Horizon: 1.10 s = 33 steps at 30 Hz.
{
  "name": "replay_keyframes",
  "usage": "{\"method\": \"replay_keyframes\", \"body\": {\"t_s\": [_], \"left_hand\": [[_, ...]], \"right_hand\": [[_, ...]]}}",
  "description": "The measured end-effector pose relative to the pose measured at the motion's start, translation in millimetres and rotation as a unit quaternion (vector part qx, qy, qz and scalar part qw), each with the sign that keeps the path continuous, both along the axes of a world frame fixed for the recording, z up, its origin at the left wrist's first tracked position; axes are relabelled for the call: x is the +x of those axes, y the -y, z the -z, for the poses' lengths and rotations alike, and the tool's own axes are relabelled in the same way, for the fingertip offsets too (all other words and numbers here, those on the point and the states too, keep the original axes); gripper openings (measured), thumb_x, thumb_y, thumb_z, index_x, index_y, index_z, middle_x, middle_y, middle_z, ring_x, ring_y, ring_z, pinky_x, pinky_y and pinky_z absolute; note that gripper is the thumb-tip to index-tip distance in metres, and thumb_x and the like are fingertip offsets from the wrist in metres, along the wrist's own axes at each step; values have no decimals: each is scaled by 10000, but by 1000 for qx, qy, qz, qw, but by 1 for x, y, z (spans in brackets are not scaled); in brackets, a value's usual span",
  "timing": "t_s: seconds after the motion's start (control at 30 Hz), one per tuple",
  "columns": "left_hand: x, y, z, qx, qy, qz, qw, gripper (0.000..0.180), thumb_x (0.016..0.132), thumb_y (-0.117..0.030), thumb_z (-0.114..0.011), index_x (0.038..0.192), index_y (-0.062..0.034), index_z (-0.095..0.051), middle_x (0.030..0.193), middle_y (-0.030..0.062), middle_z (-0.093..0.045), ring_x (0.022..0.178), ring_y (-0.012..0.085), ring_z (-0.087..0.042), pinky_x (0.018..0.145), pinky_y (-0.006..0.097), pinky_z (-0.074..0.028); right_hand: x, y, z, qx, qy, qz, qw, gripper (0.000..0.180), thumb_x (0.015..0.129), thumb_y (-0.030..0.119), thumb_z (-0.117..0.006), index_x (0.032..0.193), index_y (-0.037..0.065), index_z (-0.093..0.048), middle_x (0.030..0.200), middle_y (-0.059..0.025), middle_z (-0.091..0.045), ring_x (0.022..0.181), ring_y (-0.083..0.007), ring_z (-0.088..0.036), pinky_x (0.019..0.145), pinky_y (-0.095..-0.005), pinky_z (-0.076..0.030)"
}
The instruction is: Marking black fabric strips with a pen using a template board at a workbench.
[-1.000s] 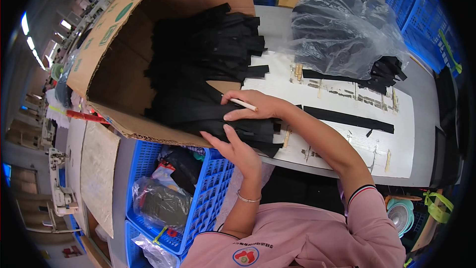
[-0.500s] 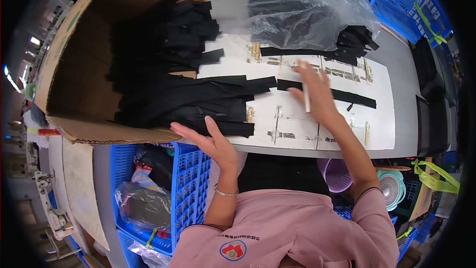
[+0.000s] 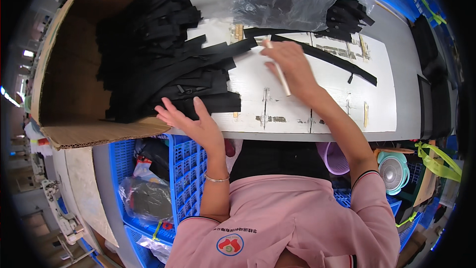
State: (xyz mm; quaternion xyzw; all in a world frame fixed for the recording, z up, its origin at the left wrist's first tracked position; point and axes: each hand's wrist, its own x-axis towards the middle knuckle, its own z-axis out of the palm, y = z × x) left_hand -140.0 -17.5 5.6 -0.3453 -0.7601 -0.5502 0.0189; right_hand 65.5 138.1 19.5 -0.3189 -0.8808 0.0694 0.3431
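Note:
My right hand (image 3: 292, 67) lies on the white board (image 3: 327, 104), holding a thin white stick (image 3: 280, 75) and touching the end of a long black strip (image 3: 322, 57). My left hand (image 3: 191, 121) is spread open, fingers apart, at the near edge of a pile of black strips (image 3: 168, 59) that spills out of a big cardboard box (image 3: 74, 94) lying on its side. More black strips (image 3: 347, 15) lie at the far right of the board, partly under a clear plastic bag (image 3: 287, 0).
The grey table (image 3: 411, 69) runs right of the board. Blue crates (image 3: 183, 168) with bagged items stand below the table's front edge at my left. A small fan (image 3: 394, 171) and a purple basket (image 3: 332, 156) sit under the table at my right.
My right hand has swung from the pile at the box over to the long strip on the board. My left hand has lifted off and opened. The view has shifted right.

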Motion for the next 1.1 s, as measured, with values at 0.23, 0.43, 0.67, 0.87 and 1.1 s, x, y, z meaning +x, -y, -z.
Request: {"method": "replay_keyframes", "body": {"t_s": [0.23, 0.43, 0.67, 0.87, 1.1], "left_hand": [[41, 9, -3, -29, -131, 209, 969, 632, 904, -89, -744, 1489, -72, -505, 1675, 183, -271, 1579, 424, -68, 1246, 549, -101], [39, 0, -1, -91, -157, 206, 962, 865, 822, -183, -827, 1563, -89, -391, 1657, 212, -274, 1563, 454, -112, 1238, 604, -81], [32, -7, 3, -105, -182, 155, 965, 803, 876, -131, -749, 1575, -75, -359, 1667, 226, -240, 1556, 489, -92, 1229, 631, -58], [66, -1, -7, -70, -204, 255, 943, 718, 901, -156, -737, 1548, -84, -431, 1650, 197, -314, 1561, 450, -143, 1241, 606, -61], [117, 2, -4, -156, -262, 455, 837, 604, 962, -323, -692, 1489, -81, -522, 1571, 142, -458, 1510, 366, -331, 1228, 621, -80]], "right_hand": [[-43, -21, 10, -25, -17, -46, 999, 195, 888, 50, -651, 1078, 87, -672, 1074, -73, -709, 1098, -276, -624, 931, -391, -455], [-17, -2, 11, -64, -82, -36, 994, 154, 890, 85, -676, 1043, 70, -686, 962, -83, -719, 900, -302, -655, 821, -404, -500], [91, 66, -35, -521, -222, 56, 822, 176, 953, 114, -602, 1079, 21, -681, 840, -30, -660, 692, -76, -604, 640, -232, -478], [181, 101, -28, -386, -141, 140, 901, 175, 942, 108, -612, 1042, -3, -705, 828, -16, -646, 703, -73, -551, 643, -227, -447], [250, 123, -48, -438, -104, 177, 875, 156, 959, 93, -629, 1055, 6, -716, 793, 6, -609, 691, -66, -511, 643, -227, -426]]}}
